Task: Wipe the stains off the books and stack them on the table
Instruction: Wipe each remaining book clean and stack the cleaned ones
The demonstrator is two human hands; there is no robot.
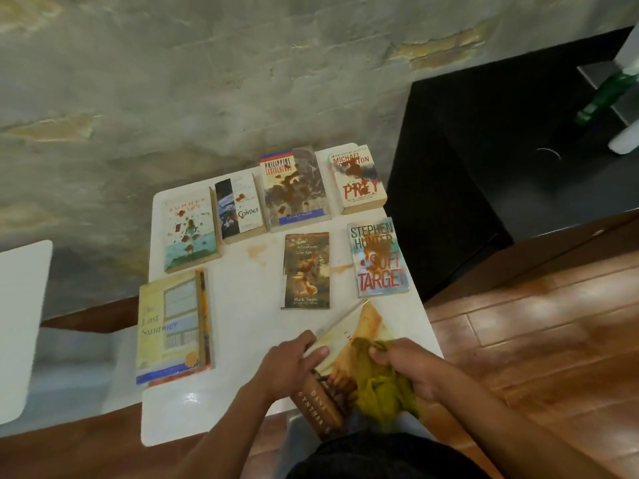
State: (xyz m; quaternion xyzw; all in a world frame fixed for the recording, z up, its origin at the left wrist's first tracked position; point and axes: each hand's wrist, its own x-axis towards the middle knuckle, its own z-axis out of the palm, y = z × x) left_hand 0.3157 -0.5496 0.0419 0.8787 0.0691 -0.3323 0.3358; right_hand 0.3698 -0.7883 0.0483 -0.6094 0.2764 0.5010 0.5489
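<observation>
at the near table edge, the held book [340,354] is gripped along its spine by the left hand [294,364]; its long axis runs toward 1 o'clock. a yellow cloth [377,385], bunched in the right hand [411,368], is pressed on its cover. stained books [306,269] lie beyond at 12 o'clock.

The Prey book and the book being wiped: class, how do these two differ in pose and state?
The Prey book lies flat at the table's far right corner, untouched; the book being wiped sits at the near edge, overhanging it, gripped by the left hand. Prey carries an unwiped brown blot; the other has the right hand's yellow cloth on its cover. Both are face up and stained.
</observation>
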